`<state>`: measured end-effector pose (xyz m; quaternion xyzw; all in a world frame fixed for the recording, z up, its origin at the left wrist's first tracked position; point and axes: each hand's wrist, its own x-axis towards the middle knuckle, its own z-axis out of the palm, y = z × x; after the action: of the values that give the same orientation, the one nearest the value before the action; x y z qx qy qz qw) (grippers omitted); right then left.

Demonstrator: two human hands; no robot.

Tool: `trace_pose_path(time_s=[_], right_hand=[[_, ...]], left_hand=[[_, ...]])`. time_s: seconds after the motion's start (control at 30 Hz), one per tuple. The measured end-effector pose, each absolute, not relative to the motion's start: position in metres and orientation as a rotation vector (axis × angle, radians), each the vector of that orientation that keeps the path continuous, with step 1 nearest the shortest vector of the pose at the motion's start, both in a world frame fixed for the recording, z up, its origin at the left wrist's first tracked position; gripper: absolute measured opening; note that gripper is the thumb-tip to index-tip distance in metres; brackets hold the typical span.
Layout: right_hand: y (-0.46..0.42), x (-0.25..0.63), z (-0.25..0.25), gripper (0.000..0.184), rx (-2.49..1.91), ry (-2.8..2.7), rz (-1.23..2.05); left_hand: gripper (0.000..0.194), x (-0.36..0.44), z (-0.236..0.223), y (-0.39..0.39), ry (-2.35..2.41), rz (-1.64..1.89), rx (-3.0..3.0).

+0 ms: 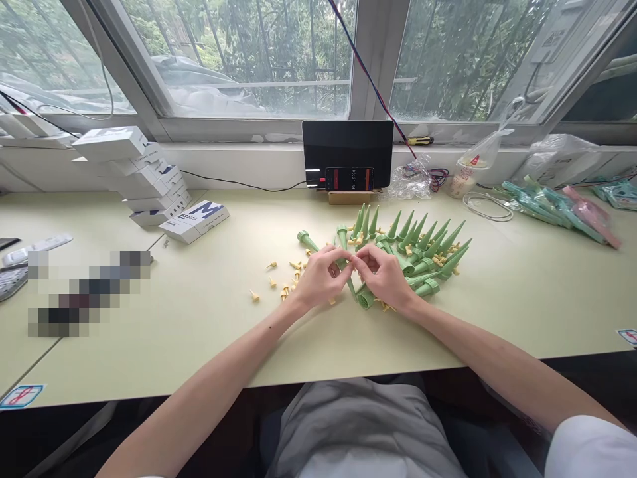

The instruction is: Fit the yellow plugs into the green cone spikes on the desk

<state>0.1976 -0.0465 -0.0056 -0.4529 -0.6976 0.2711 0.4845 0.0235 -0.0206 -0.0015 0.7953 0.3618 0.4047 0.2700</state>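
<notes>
My left hand (323, 275) and my right hand (385, 273) meet fingertip to fingertip above the table. Thumb and forefinger are pinched together on each, and whatever sits between them is too small and covered to name. Just beyond and right of my right hand, several green plastic watering spikes (455, 259) stand or lean with pointed tips up. A green spike with a ribbed cap (365, 299) lies below the fingers. Small yellow valve-like pieces (255, 296) are scattered left of my left hand, and others lie among the spikes. Another green spike (306, 239) lies behind my left hand.
A phone showing a timer (349, 179) leans on a black panel (348, 143) at the back. White boxes (144, 172) are stacked at the left, with one box (195, 221) lying in front. Plastic bags (552, 206) and a cup (465, 176) are at the right.
</notes>
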Motion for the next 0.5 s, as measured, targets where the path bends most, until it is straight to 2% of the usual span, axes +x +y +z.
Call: trace_pose_path(time_s=[0.5], right_hand=[[-0.0471,0.1973,-0.0064,0.032,-1.079,-1.713,0.678]], left_hand=[[0.012,0.0229,-0.0015,-0.0211,0.969,1.084,2.164]])
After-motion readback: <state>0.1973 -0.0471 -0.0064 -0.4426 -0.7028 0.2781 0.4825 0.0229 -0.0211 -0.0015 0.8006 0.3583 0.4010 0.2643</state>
